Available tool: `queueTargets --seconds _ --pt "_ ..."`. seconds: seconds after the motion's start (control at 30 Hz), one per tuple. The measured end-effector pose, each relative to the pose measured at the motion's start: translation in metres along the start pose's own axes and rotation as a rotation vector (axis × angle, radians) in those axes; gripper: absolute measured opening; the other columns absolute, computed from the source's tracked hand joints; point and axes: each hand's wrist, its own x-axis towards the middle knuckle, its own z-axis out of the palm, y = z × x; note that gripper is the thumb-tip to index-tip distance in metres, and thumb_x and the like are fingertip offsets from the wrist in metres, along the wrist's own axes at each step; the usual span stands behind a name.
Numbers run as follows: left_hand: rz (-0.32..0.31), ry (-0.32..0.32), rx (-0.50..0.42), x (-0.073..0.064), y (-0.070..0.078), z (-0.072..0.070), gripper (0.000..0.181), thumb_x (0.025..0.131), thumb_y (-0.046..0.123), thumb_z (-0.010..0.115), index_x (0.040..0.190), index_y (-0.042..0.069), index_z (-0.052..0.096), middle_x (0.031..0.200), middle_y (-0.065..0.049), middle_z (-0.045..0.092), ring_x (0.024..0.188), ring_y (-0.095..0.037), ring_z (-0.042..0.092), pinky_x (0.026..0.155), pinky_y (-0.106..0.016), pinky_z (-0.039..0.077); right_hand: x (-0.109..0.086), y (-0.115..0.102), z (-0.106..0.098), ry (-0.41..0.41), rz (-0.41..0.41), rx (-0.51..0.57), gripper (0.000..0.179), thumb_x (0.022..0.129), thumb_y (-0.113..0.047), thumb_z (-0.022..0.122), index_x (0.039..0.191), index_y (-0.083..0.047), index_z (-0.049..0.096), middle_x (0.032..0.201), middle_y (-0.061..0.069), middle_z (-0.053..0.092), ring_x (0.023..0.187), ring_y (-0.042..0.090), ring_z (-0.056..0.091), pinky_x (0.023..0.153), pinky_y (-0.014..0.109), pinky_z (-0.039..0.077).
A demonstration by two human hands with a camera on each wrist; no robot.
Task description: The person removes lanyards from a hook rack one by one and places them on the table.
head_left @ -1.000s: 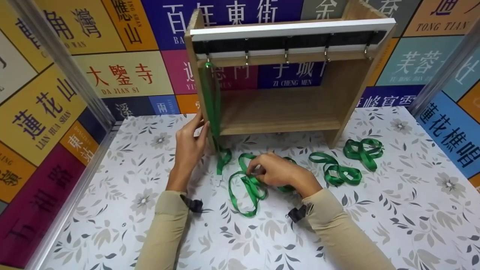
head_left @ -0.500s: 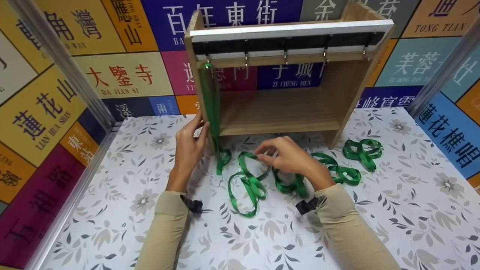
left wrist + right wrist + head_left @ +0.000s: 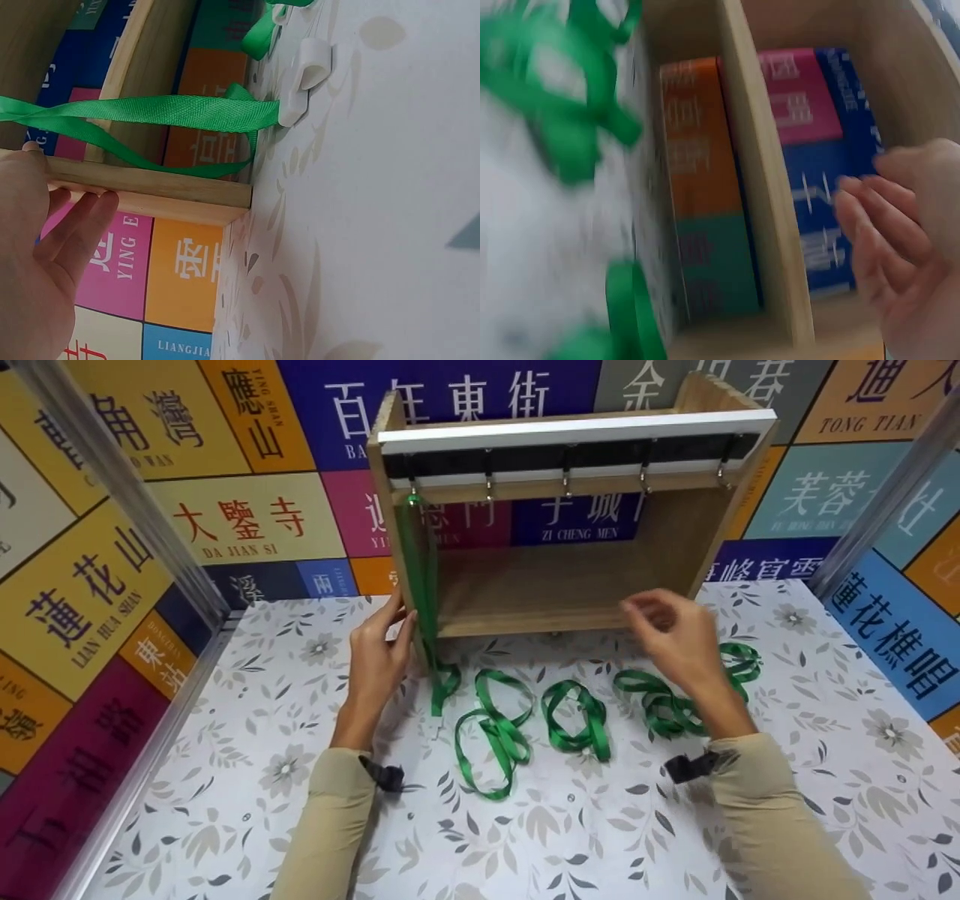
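Observation:
My left hand grips the left side panel of a wooden rack, thumb on one side and fingers on the other. Beside it a green lanyard hangs from the leftmost hook, its lower end with a white plastic clip at the tabletop. My right hand is raised before the rack's lower right part, fingers loosely bent, holding nothing. Below lie several coiled green lanyards, among them a loose one, a round coil and one partly behind my right forearm.
A black strip with several metal hooks runs along the rack's white-edged top. The floral-covered table extends around it. Panels with printed characters and metal posts enclose the back and sides.
My right hand has left the lanyards near the middle and moved right and upward, uncovering the round coil. The left hand keeps its grip. The rack appears slightly shifted in view.

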Motion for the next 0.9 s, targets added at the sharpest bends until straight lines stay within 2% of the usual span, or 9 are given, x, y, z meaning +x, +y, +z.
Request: queueTargets --seconds 0.13,0.23,0.33,0.4,0.47,0.53,0.63,0.8,0.9 --pt "0.002 0.008 0.016 -0.001 -0.001 -0.001 0.052 0.111 0.032 0.063 0.161 0.025 0.052 0.149 -0.003 0.07 0.121 -0.022 0.077 0.087 -0.035 0.068 -0.001 0.018 -0.022 0.176 0.076 -0.039 0.033 0.105 -0.036 0.073 0.118 -0.005 0.077 0.102 0.012 0.079 0.08 -0.004 0.062 0.071 0.007 0.049" --pt "0.003 0.02 0.023 -0.002 -0.003 -0.002 0.051 0.111 0.03 0.064 0.16 0.023 0.053 0.144 -0.006 0.073 0.12 -0.022 0.077 0.086 -0.036 0.068 0.002 0.026 -0.032 0.268 0.152 -0.036 0.037 0.103 -0.036 0.075 0.122 -0.004 0.071 0.108 0.011 0.076 0.086 0.001 0.063 0.075 0.008 0.049" --pt "-0.006 0.02 0.023 -0.003 -0.003 -0.003 0.051 0.111 0.031 0.063 0.161 0.024 0.053 0.14 -0.006 0.075 0.119 -0.021 0.077 0.089 -0.038 0.068 0.008 0.029 -0.038 0.263 0.237 -0.016 0.048 0.103 -0.039 0.075 0.136 -0.007 0.062 0.125 0.01 0.07 0.104 0.011 0.067 0.09 0.014 0.057" --pt "-0.013 0.017 0.018 -0.003 -0.003 -0.004 0.052 0.111 0.033 0.062 0.161 0.025 0.052 0.14 -0.006 0.075 0.119 -0.021 0.077 0.092 -0.04 0.068 0.012 0.03 -0.04 0.218 0.27 0.002 0.056 0.103 -0.041 0.074 0.146 -0.01 0.055 0.139 0.01 0.067 0.118 0.018 0.068 0.104 0.025 0.06" --pt "-0.016 0.019 0.015 -0.003 -0.003 -0.003 0.051 0.111 0.033 0.062 0.161 0.025 0.052 0.141 -0.006 0.075 0.119 -0.021 0.077 0.092 -0.039 0.068 0.015 0.031 -0.039 0.178 0.281 0.03 0.062 0.103 -0.04 0.074 0.153 -0.01 0.052 0.148 0.011 0.063 0.13 0.024 0.067 0.113 0.038 0.059" --pt "-0.021 0.02 0.006 -0.003 -0.003 -0.003 0.051 0.111 0.033 0.063 0.16 0.024 0.053 0.141 -0.005 0.075 0.119 -0.021 0.077 0.091 -0.037 0.068 0.017 0.033 -0.036 0.172 0.27 0.035 0.061 0.104 -0.039 0.073 0.153 -0.01 0.054 0.15 0.012 0.064 0.134 0.028 0.067 0.114 0.046 0.057" --pt "-0.04 0.018 -0.013 -0.004 -0.001 -0.002 0.051 0.11 0.034 0.064 0.159 0.025 0.054 0.142 -0.004 0.074 0.12 -0.019 0.077 0.091 -0.034 0.067 0.019 0.037 -0.029 0.223 0.234 0.003 0.052 0.105 -0.037 0.072 0.148 -0.009 0.061 0.145 0.012 0.07 0.13 0.027 0.07 0.109 0.046 0.06" --pt "-0.097 0.002 -0.067 -0.002 0.001 -0.004 0.051 0.109 0.037 0.066 0.158 0.028 0.056 0.144 0.0 0.073 0.124 -0.018 0.075 0.103 -0.037 0.064 0.018 0.039 -0.022 0.274 0.242 -0.034 0.045 0.108 -0.038 0.067 0.142 -0.008 0.067 0.142 0.011 0.073 0.129 0.026 0.071 0.107 0.046 0.062" --pt "-0.133 0.031 -0.103 -0.001 0.003 -0.007 0.048 0.106 0.034 0.072 0.152 0.025 0.064 0.138 -0.001 0.077 0.12 -0.019 0.077 0.107 -0.036 0.062 0.018 0.038 -0.021 0.275 0.25 -0.03 0.044 0.109 -0.038 0.066 0.141 -0.007 0.067 0.142 0.011 0.073 0.131 0.027 0.071 0.108 0.047 0.061"
